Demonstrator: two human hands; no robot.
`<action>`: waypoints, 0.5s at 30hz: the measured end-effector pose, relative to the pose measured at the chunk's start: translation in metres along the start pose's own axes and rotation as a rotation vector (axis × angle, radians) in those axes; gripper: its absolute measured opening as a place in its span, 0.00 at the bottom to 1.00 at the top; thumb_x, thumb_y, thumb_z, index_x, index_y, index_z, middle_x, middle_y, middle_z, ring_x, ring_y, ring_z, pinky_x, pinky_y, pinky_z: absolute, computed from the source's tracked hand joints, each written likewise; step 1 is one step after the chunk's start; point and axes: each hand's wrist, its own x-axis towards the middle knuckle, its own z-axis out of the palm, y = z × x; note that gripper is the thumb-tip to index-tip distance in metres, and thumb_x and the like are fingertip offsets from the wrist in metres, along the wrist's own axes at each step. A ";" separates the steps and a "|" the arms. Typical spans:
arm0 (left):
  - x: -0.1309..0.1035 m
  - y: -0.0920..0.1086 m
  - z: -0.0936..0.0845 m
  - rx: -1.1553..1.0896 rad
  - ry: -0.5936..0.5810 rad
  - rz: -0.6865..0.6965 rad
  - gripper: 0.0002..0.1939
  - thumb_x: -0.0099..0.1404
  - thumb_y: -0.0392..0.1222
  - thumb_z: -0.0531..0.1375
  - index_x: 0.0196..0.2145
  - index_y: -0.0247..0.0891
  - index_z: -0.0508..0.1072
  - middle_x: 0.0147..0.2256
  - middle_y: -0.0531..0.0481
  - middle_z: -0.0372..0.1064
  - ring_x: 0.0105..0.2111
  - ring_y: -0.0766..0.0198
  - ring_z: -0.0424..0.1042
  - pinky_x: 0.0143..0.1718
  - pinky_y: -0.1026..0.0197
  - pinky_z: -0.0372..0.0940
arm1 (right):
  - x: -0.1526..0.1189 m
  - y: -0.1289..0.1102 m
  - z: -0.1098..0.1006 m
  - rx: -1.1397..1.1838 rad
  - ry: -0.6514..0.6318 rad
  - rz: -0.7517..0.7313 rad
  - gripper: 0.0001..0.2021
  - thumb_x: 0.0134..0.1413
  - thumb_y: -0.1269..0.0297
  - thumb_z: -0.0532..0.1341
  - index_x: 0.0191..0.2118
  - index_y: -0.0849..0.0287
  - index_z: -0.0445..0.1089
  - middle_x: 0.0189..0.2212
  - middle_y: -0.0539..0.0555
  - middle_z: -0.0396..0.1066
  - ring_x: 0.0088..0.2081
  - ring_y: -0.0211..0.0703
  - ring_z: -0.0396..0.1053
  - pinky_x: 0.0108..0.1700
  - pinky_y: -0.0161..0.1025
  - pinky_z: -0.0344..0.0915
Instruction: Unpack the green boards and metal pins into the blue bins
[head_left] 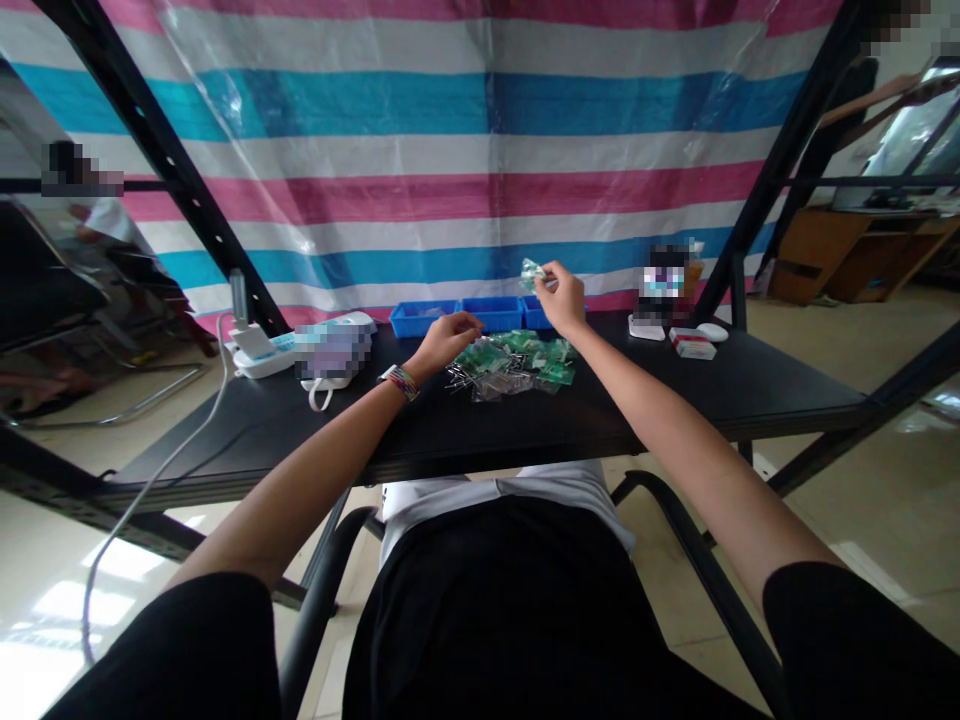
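My right hand [561, 297] is raised above the right blue bin, its fingers closed on a small clear and green plastic packet [532, 273]. Lower and to the left, my left hand [448, 338] hovers at the left edge of a pile of green packets [517, 352], its fingers bent; whether they hold anything is too small to tell. Metal pin-like pieces [463, 374] and clear bags [499, 384] lie at the front of the pile. Behind it stand blue bins [491, 314] in a row.
On the black table [450, 430], a white power strip [266, 355] with a cable and a pouch [335, 352] lie left. A small box [692, 343] and phone-like device [661, 285] are right. A striped sheet [480, 160] hangs behind; people are beyond both sides.
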 end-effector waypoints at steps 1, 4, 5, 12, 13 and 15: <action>0.000 -0.001 -0.001 0.062 0.000 0.020 0.13 0.60 0.46 0.66 0.39 0.35 0.82 0.36 0.45 0.82 0.36 0.57 0.79 0.41 0.58 0.72 | 0.008 0.008 -0.006 -0.114 0.033 -0.003 0.10 0.72 0.59 0.59 0.49 0.55 0.76 0.44 0.58 0.81 0.41 0.51 0.79 0.50 0.48 0.74; -0.002 -0.002 -0.001 0.160 -0.024 0.040 0.14 0.60 0.47 0.65 0.38 0.36 0.83 0.37 0.45 0.83 0.38 0.55 0.79 0.43 0.57 0.71 | 0.018 0.028 -0.019 -0.413 -0.011 -0.011 0.12 0.72 0.60 0.60 0.53 0.56 0.77 0.52 0.64 0.79 0.50 0.57 0.77 0.53 0.50 0.71; -0.002 -0.002 -0.001 0.170 -0.034 0.042 0.14 0.60 0.48 0.65 0.38 0.36 0.84 0.37 0.45 0.83 0.39 0.55 0.79 0.43 0.57 0.71 | 0.018 0.033 -0.021 -0.483 -0.085 -0.021 0.12 0.72 0.58 0.62 0.51 0.58 0.79 0.52 0.65 0.79 0.51 0.60 0.75 0.54 0.52 0.70; -0.002 -0.003 -0.003 0.243 -0.045 0.037 0.10 0.56 0.42 0.66 0.35 0.39 0.85 0.35 0.47 0.81 0.36 0.56 0.76 0.43 0.57 0.71 | 0.007 0.030 -0.025 -0.459 -0.139 -0.098 0.15 0.72 0.61 0.58 0.42 0.60 0.82 0.45 0.67 0.81 0.50 0.61 0.73 0.56 0.51 0.67; -0.001 -0.004 -0.003 0.252 -0.047 0.031 0.09 0.55 0.41 0.67 0.35 0.39 0.85 0.34 0.47 0.81 0.35 0.56 0.75 0.43 0.57 0.71 | 0.005 0.026 -0.024 -0.415 -0.148 -0.124 0.14 0.71 0.64 0.58 0.41 0.60 0.82 0.43 0.66 0.81 0.48 0.59 0.74 0.55 0.49 0.68; -0.001 -0.004 -0.004 0.269 -0.059 0.024 0.08 0.55 0.41 0.69 0.34 0.40 0.85 0.34 0.47 0.81 0.35 0.56 0.75 0.43 0.57 0.71 | -0.001 0.017 -0.019 -0.303 -0.217 -0.159 0.11 0.68 0.67 0.60 0.38 0.59 0.82 0.40 0.62 0.82 0.44 0.55 0.75 0.51 0.46 0.68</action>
